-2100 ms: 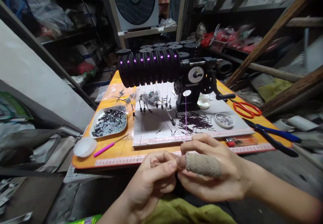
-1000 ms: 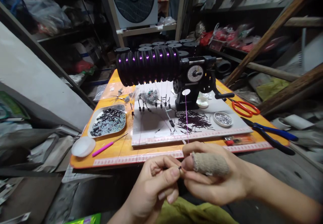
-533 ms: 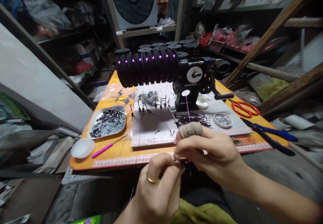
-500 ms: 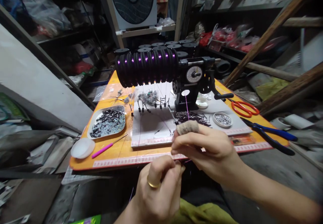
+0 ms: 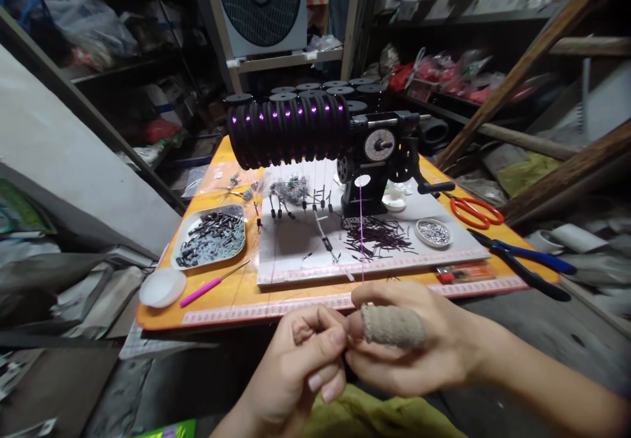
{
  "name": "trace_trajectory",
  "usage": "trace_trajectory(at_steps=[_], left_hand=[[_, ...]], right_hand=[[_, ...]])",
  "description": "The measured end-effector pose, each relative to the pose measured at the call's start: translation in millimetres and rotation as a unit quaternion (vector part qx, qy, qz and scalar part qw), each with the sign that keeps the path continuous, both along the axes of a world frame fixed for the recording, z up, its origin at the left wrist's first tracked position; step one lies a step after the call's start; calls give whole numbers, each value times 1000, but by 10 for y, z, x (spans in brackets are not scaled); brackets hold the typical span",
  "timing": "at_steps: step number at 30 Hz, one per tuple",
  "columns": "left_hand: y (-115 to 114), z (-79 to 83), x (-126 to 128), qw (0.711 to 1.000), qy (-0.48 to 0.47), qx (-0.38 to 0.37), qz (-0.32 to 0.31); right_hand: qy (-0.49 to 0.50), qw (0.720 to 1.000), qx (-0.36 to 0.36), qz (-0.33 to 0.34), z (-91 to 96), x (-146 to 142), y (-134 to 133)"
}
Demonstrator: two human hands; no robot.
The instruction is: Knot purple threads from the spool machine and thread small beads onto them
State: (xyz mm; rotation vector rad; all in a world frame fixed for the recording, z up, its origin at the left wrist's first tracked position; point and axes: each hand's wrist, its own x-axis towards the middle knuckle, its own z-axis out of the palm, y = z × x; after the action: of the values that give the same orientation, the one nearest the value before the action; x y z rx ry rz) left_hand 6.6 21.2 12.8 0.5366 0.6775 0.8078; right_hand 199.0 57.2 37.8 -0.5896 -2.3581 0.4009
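Observation:
My left hand [image 5: 303,359] and my right hand [image 5: 414,339] meet in front of the orange table's near edge [image 5: 236,306], fingertips pinched together. A beige cloth sleeve [image 5: 392,325] covers my right thumb. A thin purple line [image 5: 361,234] runs down from the black winding machine [image 5: 374,162] to my right fingers. What sits between the left fingertips is too small to make out. A row of black spools [image 5: 288,129] wound with purple line sits on the machine's shaft.
On the table: a tray of small dark parts [image 5: 211,237], a white lid [image 5: 162,287], a pink-handled hook [image 5: 211,285], a pile of dark tube pieces [image 5: 379,234], a small dish of beads [image 5: 432,232], red scissors [image 5: 476,209], blue pliers [image 5: 527,260]. Cluttered shelves and a fan [image 5: 261,4] behind.
My right hand dropped from above the table edge back down to my left hand. My left hand turned so its ring is hidden. The fingertips are pinched together again.

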Motion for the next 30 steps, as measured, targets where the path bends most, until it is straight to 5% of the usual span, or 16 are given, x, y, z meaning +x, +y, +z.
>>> trace_trajectory(at_steps=[4,6,7,8,10,12,13,14,15,17,19,21,23,25,28,30], left_hand=[[22,15,20,999,25,45,-11],[32,-14,43,973,123,191,26],[35,-39,55,929,197,305,67],[37,-70,66,854,274,426,117],[38,-140,85,654,392,613,205],[37,-196,94,502,431,710,240],[35,-212,94,466,433,734,238],[32,-217,93,463,425,744,228],[27,-213,90,495,411,734,216],[12,-190,83,658,363,631,195],[-8,-170,79,858,252,420,154],[-24,-171,82,968,100,206,99],[-32,-182,91,996,-9,71,59],[-32,-186,99,998,-47,13,42],[-26,-168,97,999,-50,10,13],[-21,-157,83,995,19,96,20]], right_hand=[[23,989,-144,-6,-30,40,-45],[64,975,-210,-26,-15,39,-62],[87,970,-223,-37,1,26,-59],[110,968,-220,-51,19,4,-46],[132,974,-170,-74,49,-58,6],[117,984,-100,-93,46,-123,72],[102,987,-64,-107,30,-148,100],[86,989,-32,-118,9,-165,121],[74,990,-5,-122,-15,-172,132],[75,988,45,-127,-48,-157,125],[76,991,74,-85,-47,-116,87],[49,996,72,-21,-22,-76,39],[14,999,47,4,-2,-48,-1],[-1,999,42,-14,-7,-23,-25],[-5,1000,26,-11,-38,34,-47],[-1,999,-51,-1,-48,73,-59]])
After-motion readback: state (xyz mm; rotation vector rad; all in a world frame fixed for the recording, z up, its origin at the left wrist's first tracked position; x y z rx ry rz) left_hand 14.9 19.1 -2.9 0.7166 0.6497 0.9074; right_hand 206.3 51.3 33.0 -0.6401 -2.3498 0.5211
